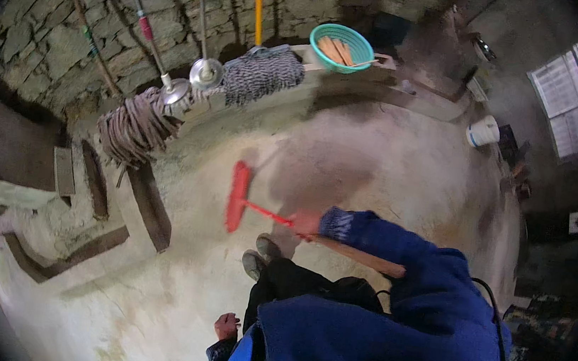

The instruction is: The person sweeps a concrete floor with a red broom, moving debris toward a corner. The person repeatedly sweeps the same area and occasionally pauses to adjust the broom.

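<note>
In the head view, my right hand (pixel 305 222) is closed around the shaft of a short-handled brush. Its long red head (pixel 237 196) points away from me, above the floor and a little beyond my shoes (pixel 261 257). A red neck (pixel 269 214) joins the head to my grip, and a pale wooden handle (pixel 360 256) runs back beneath my blue sleeve. Motion blurs my right hand. Low at my side hangs my left hand (pixel 227 326), fingers loosely curled, with no object visible in it; its palm is hidden.
Several mops, including a brown string mop (pixel 137 126) and a grey mop head (pixel 264 73), lean on the stone wall (pixel 178 23). A green plastic basket (pixel 342 48) holds wooden pieces on a ledge. A white bucket (pixel 483 131) stands right. Stepped concrete edges (pixel 83 253) lie left.
</note>
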The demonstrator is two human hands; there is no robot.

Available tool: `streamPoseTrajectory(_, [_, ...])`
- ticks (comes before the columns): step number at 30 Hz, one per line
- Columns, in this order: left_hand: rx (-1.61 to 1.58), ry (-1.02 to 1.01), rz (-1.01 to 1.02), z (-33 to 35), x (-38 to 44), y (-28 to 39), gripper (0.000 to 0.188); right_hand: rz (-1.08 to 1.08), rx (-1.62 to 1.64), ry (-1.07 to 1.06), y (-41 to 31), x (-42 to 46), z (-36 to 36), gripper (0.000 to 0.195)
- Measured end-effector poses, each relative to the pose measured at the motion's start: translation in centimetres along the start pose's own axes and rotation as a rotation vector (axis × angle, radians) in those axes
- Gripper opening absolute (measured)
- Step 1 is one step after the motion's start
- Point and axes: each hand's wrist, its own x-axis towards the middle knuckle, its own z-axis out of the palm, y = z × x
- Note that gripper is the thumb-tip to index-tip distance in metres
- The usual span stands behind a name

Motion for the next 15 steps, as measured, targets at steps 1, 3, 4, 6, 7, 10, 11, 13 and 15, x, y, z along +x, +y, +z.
streamPoseTrajectory(1, [0.102, 0.012, 0.051, -1.2, 0.1, -0.8, 0.022, -0.105, -0.115, -0.079, -0.7, 2.3, 1.0, 0.015])
streamPoseTrajectory(3, [0.899, 0.032, 0.845, -4.2, 2.4, -3.9, 0.014, -0.133, 0.035, -0.141, 0.2, 5.7, 3.7, 0.012])
streamPoseTrajectory(4, [0.677, 0.090, 0.760, -5.8, 5.0, -8.4, 0.009, -0.100, 0.291, -0.137, 0.3, 7.2, 5.2, 0.010])
streamPoseTrajectory(6, [0.175, 0.056, 0.229, -6.8, 5.5, -9.3, 0.008, -0.235, -0.078, -0.098, -0.5, 8.5, 6.6, 0.009])
streamPoseTrajectory(7, [0.190, 0.027, 0.198, -7.4, 5.8, -9.3, 0.008, -0.290, -0.262, -0.074, -0.4, 8.5, 7.2, 0.010])
streamPoseTrajectory(10, [0.262, -0.028, 0.182, -8.7, 6.8, -8.3, 0.009, -0.130, -0.105, 0.052, 5.6, 8.0, 6.7, 0.015])
streamPoseTrajectory(11, [0.280, -0.041, 0.200, -9.0, 6.8, -8.0, 0.010, 0.029, 0.035, 0.136, 6.5, 5.9, 5.9, 0.015])
streamPoseTrajectory(13, [0.175, -0.125, 0.079, -6.2, 6.6, -4.0, 0.016, -0.057, 0.036, 0.139, 15.2, 3.2, 4.0, 0.022])
streamPoseTrajectory(15, [0.079, -0.110, -0.074, -4.6, 4.3, 1.6, 0.021, 0.084, -0.053, 0.176, 12.6, -1.6, 1.6, 0.019])
